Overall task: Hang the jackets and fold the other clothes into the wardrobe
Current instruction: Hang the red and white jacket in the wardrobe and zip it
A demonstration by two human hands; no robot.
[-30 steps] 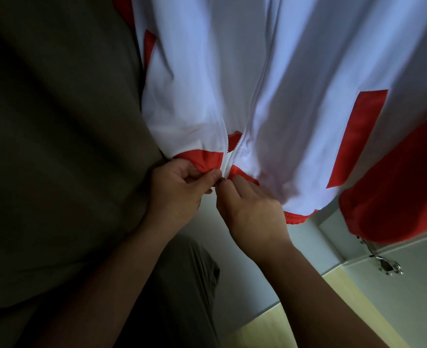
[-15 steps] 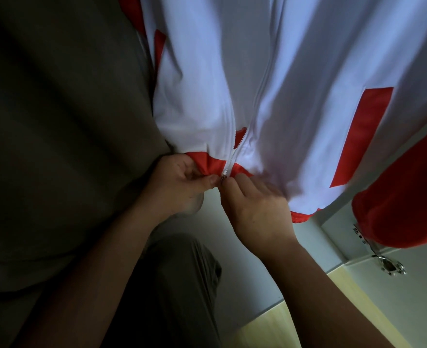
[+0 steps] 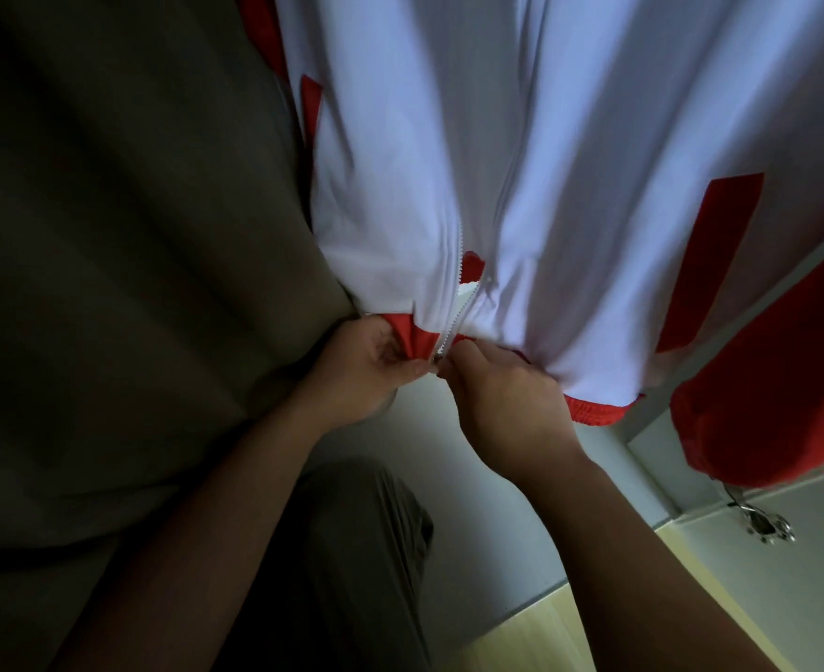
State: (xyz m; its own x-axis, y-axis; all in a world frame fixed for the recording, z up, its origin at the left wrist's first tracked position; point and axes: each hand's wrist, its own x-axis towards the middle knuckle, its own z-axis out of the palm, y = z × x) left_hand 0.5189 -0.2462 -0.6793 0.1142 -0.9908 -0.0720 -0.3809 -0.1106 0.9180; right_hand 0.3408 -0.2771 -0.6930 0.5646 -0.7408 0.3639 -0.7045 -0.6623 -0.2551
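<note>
1. Left hand (image 3: 361, 366): pinched shut on the red hem band of the jacket (image 3: 570, 196), on the left side of the zip (image 3: 453, 303). Thumb and forefinger met right at the bottom end of the zip track.
2. Right hand (image 3: 502, 400): fingertips closed on the hem on the right side of the zip, touching the left hand's fingertips. The zip slider itself was hidden between the fingers; could not tell which hand held it.
3. Zip: the two rows of teeth lay apart just above the hem, with a small open gap showing red lining. Higher up the front seam appeared closed or overlapped; not resolvable.
4. Jacket: white with red hem and red panels, hanging down from above the view, its hem at the hands. Hanger and rail out of view, so hanging could not be confirmed directly; the free drape suggested it was already suspended.
5. Red sleeve (image 3: 764, 400): hung to the right of the jacket body, well apart from both hands.
6. Surroundings: pale wardrobe panel (image 3: 473, 477) behind the hands, metal hinge (image 3: 764, 526) low at the right, light wood floor (image 3: 521, 642) below.
7. Progress judgement: this jacket seemed hung, with the zip being started at the hem, not yet run up. No folded clothes or other garments were in view, so the remainder of the task could not be assessed.
</note>
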